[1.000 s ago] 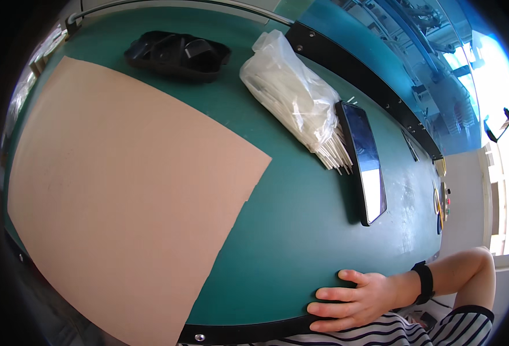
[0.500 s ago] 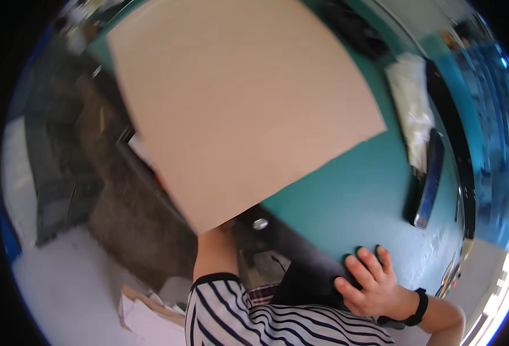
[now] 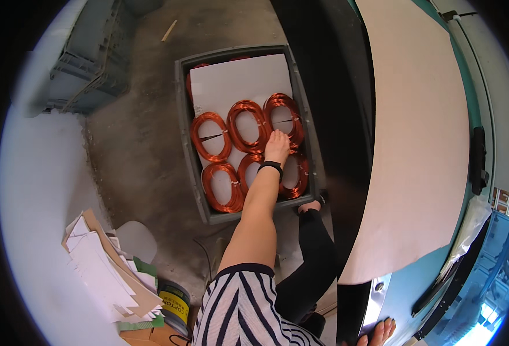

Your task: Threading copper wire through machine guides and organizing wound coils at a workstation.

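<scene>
My left hand (image 3: 277, 146), with a black band at the wrist, reaches down into a grey bin (image 3: 180, 109) on the floor. Its fingers are closed on the lower end of a copper wire coil (image 3: 277, 102) in the upper right of the layer. Several more oval coils lie beside and below it, among them a left one (image 3: 224, 138) and a middle one (image 3: 233, 124), with small ties. They rest on a white sheet (image 3: 240, 81); red-brown wire shows past its far edge. My right hand (image 3: 378, 333) rests with fingers apart at the bench edge, partly cut off.
A large tan sheet (image 3: 416, 144) covers the green bench on the right, above a black bench side (image 3: 329, 86). Grey crates (image 3: 87, 63) stand at upper left. Cardboard scraps (image 3: 104, 271) and a yellow-labelled tub (image 3: 175, 304) sit lower left. My dark-trousered leg (image 3: 318, 248) is beside the bin.
The view has swung left from the bench to the floor bin. My left hand, hidden under the tan sheet before, is now on a coil. My right hand stays at the bench edge.
</scene>
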Motion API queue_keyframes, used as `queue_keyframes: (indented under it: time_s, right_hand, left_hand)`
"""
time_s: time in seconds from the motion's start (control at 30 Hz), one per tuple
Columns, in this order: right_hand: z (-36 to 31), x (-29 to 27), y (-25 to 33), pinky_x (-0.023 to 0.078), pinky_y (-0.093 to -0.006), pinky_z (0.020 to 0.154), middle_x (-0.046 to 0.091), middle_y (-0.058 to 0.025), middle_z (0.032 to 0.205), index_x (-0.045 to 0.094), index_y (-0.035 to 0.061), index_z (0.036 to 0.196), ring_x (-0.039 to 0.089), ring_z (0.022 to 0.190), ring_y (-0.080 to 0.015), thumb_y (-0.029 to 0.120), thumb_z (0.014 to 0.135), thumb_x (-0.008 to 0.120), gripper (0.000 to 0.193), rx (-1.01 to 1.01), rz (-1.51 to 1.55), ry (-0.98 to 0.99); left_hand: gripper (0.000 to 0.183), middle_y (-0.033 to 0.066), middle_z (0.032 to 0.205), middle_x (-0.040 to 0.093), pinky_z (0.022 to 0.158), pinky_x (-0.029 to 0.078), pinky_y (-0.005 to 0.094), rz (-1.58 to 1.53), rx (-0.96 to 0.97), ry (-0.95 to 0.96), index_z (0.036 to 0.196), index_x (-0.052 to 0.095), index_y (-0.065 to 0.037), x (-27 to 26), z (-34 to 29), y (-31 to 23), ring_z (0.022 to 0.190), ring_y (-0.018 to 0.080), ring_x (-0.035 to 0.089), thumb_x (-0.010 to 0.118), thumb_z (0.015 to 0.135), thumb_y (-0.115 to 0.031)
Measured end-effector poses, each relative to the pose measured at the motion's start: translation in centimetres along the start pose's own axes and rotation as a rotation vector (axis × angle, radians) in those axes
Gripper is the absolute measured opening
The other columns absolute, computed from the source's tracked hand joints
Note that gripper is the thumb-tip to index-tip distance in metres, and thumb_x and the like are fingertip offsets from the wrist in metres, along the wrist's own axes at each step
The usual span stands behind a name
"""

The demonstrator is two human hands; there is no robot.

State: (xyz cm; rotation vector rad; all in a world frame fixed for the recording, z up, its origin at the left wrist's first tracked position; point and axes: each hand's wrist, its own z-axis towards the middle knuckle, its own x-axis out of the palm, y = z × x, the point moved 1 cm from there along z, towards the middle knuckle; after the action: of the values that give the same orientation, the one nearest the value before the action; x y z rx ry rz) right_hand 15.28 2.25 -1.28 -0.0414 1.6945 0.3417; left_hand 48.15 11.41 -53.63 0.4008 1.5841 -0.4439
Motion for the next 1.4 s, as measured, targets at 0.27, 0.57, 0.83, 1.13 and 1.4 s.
queue_keyframes:
  time_s: [0.27,0.57,0.83,1.13,1.4]
  right_hand:
    - [0.1,-0.3,0.1,0.015,-0.0696,0.1,0.025,-0.0374,0.137,0.022,0.0048,0.141,0.023,0.128,-0.0562,0.013,0.08,0.056,0.07,0.005,0.034,0.009]
    - [2.7,-1.6,-1.6,0.034,-0.0484,0.097,0.048,-0.0101,0.131,0.054,0.0179,0.121,0.042,0.124,-0.0276,0.024,0.076,0.06,0.046,0.121,0.02,0.041]
    - [0.4,-1.3,-1.3,0.031,-0.0505,0.103,0.035,-0.0153,0.141,0.047,0.0093,0.129,0.032,0.132,-0.0311,0.026,0.079,0.061,0.055,0.083,0.137,-0.196]
    - [-9.7,-1.5,0.4,0.044,-0.0366,0.084,0.058,-0.0118,0.101,0.062,0.0032,0.09,0.056,0.099,-0.027,0.01,0.067,0.058,0.024,0.157,0.318,-0.585]
    - [-28.0,0.9,0.8,0.043,-0.0357,0.064,0.054,-0.0161,0.077,0.054,-0.0025,0.077,0.053,0.071,-0.03,-0.007,0.073,0.044,0.012,0.903,0.618,-0.838]
  left_hand:
    - [0.02,0.0105,0.089,0.065,0.085,0.041,0.0379,-0.107,0.037,0.284,0.093,0.067,-0.007,2.3,4.0,1.8,0.093,0.0254,0.061,0.054,0.082,-0.017]
    - [0.019,0.0123,0.09,0.065,0.084,0.041,0.041,-0.53,0.443,0.068,0.095,0.065,-0.006,-10.5,-9.2,-1.5,0.092,0.0284,0.06,0.057,0.079,-0.013]
    - [0.02,0.0158,0.086,0.061,0.073,0.045,0.0461,-0.694,0.547,-0.173,0.094,0.06,-0.002,-32.5,-18.6,-5.0,0.082,0.0345,0.057,0.059,0.074,-0.001]
    - [0.021,0.0093,0.075,0.06,0.055,0.043,0.0345,-0.883,0.741,-0.465,0.089,0.061,-0.002,-48.2,-27.5,-16.0,0.062,0.0262,0.057,0.06,0.07,0.008]
    - [0.018,0.0074,0.074,0.057,0.058,0.043,0.035,-0.853,1.006,-0.177,0.093,0.059,-0.005,-50.9,-30.0,-27.1,0.06,0.0255,0.054,0.064,0.076,-0.004]
